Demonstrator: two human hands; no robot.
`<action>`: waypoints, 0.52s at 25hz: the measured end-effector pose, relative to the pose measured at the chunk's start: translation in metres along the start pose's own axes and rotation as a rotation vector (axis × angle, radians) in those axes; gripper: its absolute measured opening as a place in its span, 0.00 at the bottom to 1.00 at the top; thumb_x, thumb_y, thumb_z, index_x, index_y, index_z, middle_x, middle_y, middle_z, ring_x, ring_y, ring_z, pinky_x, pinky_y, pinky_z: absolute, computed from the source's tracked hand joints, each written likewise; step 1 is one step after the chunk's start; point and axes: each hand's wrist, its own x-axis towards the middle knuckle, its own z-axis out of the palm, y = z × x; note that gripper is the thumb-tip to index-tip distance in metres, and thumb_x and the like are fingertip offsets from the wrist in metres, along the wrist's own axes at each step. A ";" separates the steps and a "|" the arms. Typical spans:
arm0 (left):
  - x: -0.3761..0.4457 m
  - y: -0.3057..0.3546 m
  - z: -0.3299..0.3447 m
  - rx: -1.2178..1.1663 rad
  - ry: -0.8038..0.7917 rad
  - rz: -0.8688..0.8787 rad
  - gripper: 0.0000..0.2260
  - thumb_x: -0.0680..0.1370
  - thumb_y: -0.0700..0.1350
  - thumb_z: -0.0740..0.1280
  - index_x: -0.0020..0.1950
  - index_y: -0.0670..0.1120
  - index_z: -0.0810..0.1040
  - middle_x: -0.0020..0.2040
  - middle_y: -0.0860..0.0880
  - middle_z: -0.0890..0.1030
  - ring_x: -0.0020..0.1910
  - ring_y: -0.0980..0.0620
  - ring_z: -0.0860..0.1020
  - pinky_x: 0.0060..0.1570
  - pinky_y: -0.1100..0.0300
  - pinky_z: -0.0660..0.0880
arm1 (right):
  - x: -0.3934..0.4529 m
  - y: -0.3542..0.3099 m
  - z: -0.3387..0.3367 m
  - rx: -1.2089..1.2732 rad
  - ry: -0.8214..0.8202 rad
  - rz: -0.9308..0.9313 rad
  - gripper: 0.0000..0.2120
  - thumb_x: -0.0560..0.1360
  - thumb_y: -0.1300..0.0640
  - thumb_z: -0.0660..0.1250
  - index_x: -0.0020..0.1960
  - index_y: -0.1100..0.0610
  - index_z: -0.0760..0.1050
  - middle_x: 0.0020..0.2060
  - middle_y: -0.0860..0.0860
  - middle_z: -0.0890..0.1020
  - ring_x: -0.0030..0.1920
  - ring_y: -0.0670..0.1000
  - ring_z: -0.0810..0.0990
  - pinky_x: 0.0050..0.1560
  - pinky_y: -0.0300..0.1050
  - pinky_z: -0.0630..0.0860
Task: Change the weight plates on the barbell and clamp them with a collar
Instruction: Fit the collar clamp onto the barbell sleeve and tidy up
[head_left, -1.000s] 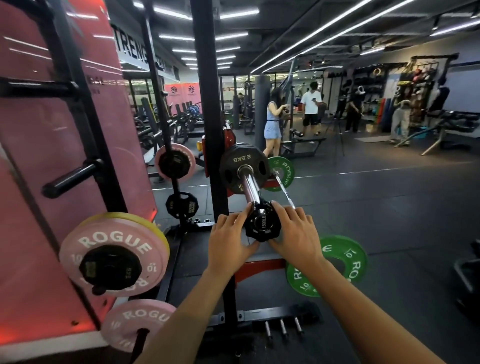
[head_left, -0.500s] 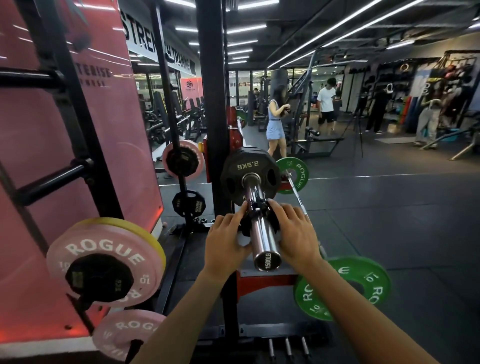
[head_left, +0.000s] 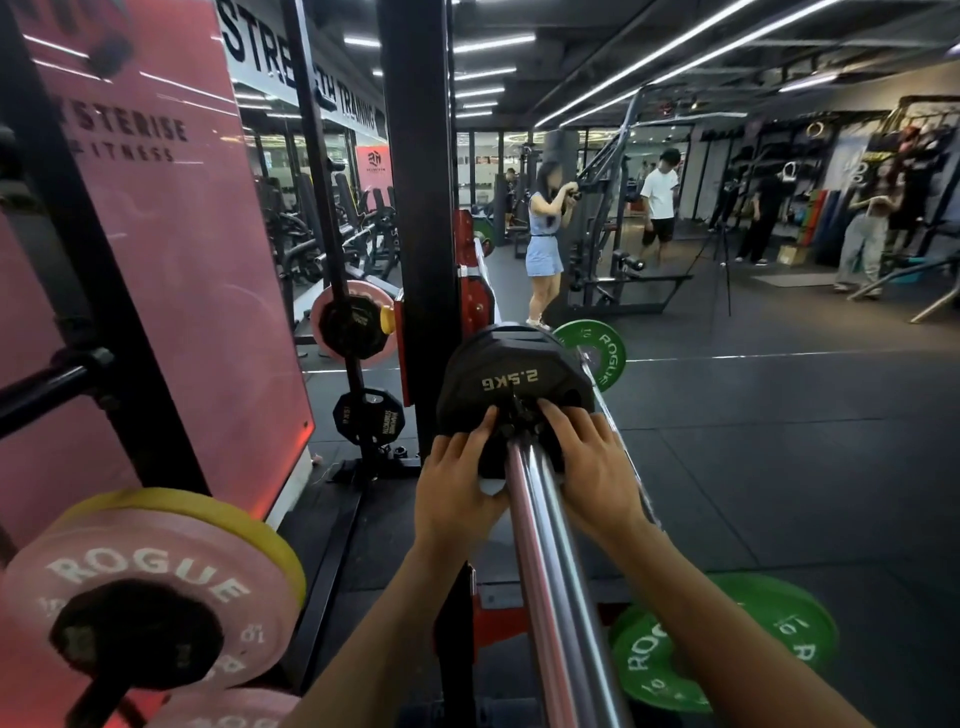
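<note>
A black 2.5 kg plate (head_left: 511, 364) sits on the chrome barbell sleeve (head_left: 556, 571), which runs from the bottom of the view up to the plate. A black collar (head_left: 519, 415) is on the sleeve, pressed against the plate's face. My left hand (head_left: 457, 483) grips the collar from the left and my right hand (head_left: 592, 467) from the right, fingers curled around it. Most of the collar is hidden by my fingers. A green Rogue plate (head_left: 722, 649) lies flat on the floor at lower right.
The black rack upright (head_left: 415, 208) stands just left of the plate. Pink Rogue plates (head_left: 150, 587) hang on storage pegs at lower left. Another green plate (head_left: 602, 348) shows at the bar's far end. Several people stand in the background by machines.
Both hands have slid the collar along the sleeve from near its end up against the 2.5 kg plate. The camera has moved closer to the bar.
</note>
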 end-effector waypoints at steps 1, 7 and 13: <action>0.003 -0.003 0.005 0.008 0.033 0.008 0.34 0.73 0.60 0.64 0.75 0.45 0.69 0.61 0.46 0.80 0.61 0.44 0.74 0.58 0.53 0.74 | 0.003 0.003 0.006 -0.014 0.016 0.000 0.30 0.73 0.43 0.59 0.72 0.54 0.66 0.56 0.53 0.77 0.52 0.57 0.74 0.50 0.56 0.76; 0.000 -0.005 0.022 0.010 0.110 -0.008 0.32 0.75 0.59 0.65 0.75 0.44 0.70 0.61 0.44 0.77 0.58 0.44 0.72 0.57 0.53 0.73 | 0.008 0.009 0.022 -0.087 0.067 0.034 0.30 0.73 0.40 0.57 0.72 0.51 0.64 0.58 0.56 0.70 0.55 0.57 0.69 0.54 0.55 0.73; -0.006 0.005 0.011 0.064 0.084 -0.015 0.26 0.71 0.55 0.66 0.62 0.39 0.78 0.58 0.43 0.78 0.56 0.45 0.72 0.53 0.50 0.77 | 0.001 0.010 0.022 0.074 0.081 -0.014 0.38 0.74 0.33 0.57 0.74 0.56 0.59 0.62 0.53 0.71 0.57 0.53 0.70 0.53 0.49 0.67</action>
